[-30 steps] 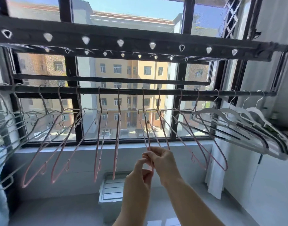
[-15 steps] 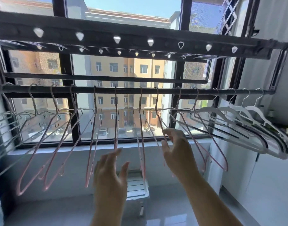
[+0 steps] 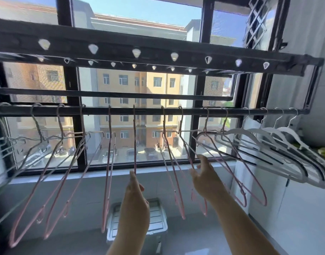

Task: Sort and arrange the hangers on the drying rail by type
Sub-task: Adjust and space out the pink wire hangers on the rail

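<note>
Presently at the spacing step, I judge. Drying rail [image 3: 158, 111]: grey wire hangers [image 3: 5, 144] far left, pink hangers [image 3: 107, 181] across the middle, white hangers [image 3: 290, 133] bunched right. Left hand [image 3: 135, 199]: fingers closed, pinching the edge-on pink hanger [image 3: 134, 140]. Right hand [image 3: 204, 178]: fingers loosely spread beside the next pink wire, gripping nothing I can see. Next move probably calls for sliding hooks evenly along the rail. Room: gaps between pink hooks; both ends crowded; window frame [image 3: 198, 85] close behind.

Worn on the head, facing forward and slightly upward at the drying rail [image 3: 148, 111] and the window [image 3: 198, 85] behind it; close, near enough to fill the width with the rail. Wide-angle, catching the floor [image 3: 69, 240] along the bottom edge.
</note>
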The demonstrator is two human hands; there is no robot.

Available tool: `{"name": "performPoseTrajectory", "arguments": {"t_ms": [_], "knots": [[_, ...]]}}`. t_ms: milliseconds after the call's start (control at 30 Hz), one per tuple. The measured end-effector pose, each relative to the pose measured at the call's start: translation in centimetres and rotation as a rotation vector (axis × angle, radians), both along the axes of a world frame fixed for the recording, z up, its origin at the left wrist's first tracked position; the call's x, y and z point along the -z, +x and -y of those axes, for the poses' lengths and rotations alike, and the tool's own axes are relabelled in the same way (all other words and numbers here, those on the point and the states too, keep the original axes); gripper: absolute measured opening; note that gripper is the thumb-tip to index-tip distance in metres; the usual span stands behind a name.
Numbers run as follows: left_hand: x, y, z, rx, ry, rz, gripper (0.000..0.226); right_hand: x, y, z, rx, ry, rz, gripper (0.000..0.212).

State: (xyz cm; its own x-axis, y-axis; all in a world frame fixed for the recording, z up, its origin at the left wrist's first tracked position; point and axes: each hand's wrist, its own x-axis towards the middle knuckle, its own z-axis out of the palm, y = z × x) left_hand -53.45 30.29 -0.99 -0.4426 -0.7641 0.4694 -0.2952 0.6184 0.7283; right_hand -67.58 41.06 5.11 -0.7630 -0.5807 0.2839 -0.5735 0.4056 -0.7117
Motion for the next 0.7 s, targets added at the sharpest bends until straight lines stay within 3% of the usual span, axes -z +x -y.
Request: {"name": "performPoseTrajectory", "arguments": {"t_ms": [133,300,700], "knots": [[0.2,-0.6,-0.1,-0.018,-0.007,0.044,0.077,0.4,-0.5,0.3,-0.015,-0.010,0.103,0.045],[0.1,-0.8,-0.3,-0.005,0.037,0.054,0.079,1.2,-0.9,0.3,-0.004,-0.187,0.059,0.043],[-0.2,0.2,-0.3,-0.048,-0.003,0.065,0.080,1.6,-1.1,-0.1,0.040,-0.258,0.109,0.041]]}}
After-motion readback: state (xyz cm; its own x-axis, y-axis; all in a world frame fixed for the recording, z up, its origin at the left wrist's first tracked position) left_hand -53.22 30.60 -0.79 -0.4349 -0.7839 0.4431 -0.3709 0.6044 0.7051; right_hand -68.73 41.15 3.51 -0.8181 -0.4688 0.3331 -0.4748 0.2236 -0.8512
